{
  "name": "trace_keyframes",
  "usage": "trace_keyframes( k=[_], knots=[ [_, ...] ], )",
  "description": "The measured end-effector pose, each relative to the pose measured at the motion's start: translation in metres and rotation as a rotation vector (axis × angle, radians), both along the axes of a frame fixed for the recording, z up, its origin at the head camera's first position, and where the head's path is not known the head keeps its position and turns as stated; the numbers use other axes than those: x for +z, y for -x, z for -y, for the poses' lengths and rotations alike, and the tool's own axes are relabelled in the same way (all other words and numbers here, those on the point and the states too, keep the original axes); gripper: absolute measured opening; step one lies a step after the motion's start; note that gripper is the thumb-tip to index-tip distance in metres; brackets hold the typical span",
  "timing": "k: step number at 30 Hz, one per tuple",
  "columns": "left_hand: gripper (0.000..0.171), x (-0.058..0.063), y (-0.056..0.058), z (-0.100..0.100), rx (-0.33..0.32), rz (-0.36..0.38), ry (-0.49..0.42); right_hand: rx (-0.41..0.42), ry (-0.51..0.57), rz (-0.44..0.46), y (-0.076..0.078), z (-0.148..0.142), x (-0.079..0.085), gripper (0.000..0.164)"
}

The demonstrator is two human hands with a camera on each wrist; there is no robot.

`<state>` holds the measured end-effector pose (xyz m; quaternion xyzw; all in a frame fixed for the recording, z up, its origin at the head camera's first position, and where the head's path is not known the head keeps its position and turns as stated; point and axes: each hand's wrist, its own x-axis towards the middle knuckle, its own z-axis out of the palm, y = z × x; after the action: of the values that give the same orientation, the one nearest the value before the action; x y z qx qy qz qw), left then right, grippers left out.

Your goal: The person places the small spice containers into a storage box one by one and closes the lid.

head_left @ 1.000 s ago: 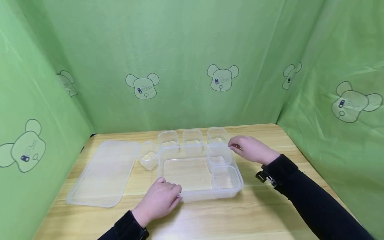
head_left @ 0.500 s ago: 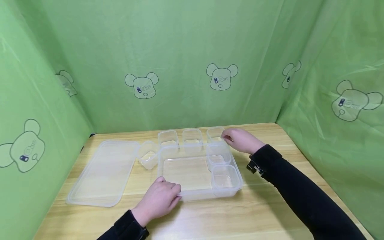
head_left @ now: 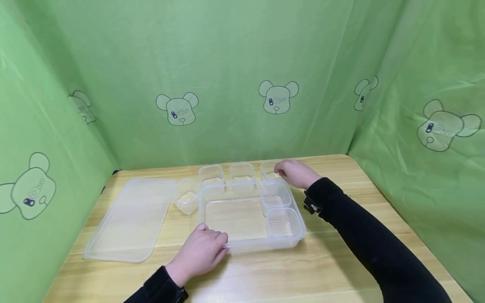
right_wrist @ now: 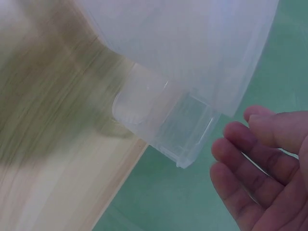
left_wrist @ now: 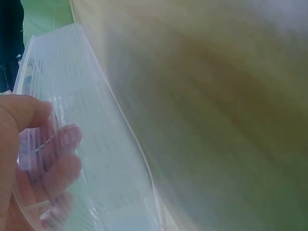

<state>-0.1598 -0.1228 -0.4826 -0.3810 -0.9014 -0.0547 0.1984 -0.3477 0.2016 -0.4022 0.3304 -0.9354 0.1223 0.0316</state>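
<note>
My left hand (head_left: 201, 254) holds the front left part of the rim of a large clear plastic box (head_left: 248, 245). In the left wrist view, thumb and fingers (left_wrist: 62, 175) lie on either side of the box's wall (left_wrist: 113, 163). Two small clear containers (head_left: 283, 225) stand inside the box along its right side. Behind the box, my right hand (head_left: 297, 174) is over the right-hand small container (head_left: 267, 169) of a back row and partly covers it. The right wrist view shows that container (right_wrist: 159, 110) apart from the loosely bent fingers (right_wrist: 226, 178).
Two more small containers, one at the left (head_left: 211, 173) and one in the middle (head_left: 242, 172), complete the back row. Another small container (head_left: 186, 197) lies tilted left of the box. A flat clear lid (head_left: 130, 219) lies on the wooden table (head_left: 273, 277). Green curtains (head_left: 227, 139) surround it.
My right hand has moved left and slightly back, from beside the box's rear right corner to over the right-hand container of the back row. My left hand stays on the box rim.
</note>
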Motion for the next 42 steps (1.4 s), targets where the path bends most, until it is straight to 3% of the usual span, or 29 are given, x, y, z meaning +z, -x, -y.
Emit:
trace_keyframes(
  k=[10, 18, 27, 42],
  knots=[
    [0.028, -0.001, -0.001, 0.0, 0.001, 0.0, -0.002, 0.062, -0.063, 0.012, 0.011, 0.0, -0.014, 0.018],
    [0.029, -0.001, 0.0, 0.0, -0.002, -0.002, -0.01, 0.086, -0.064, 0.077, 0.014, -0.003, -0.015, 0.015],
    [0.028, -0.001, 0.0, -0.001, 0.003, 0.003, -0.009, 0.055, -0.089, 0.142, 0.023, -0.002, -0.017, 0.016],
    [0.029, 0.0, 0.0, 0.0, 0.001, 0.003, -0.001, 0.109, -0.068, 0.051, 0.024, -0.003, -0.021, 0.018]
  ],
)
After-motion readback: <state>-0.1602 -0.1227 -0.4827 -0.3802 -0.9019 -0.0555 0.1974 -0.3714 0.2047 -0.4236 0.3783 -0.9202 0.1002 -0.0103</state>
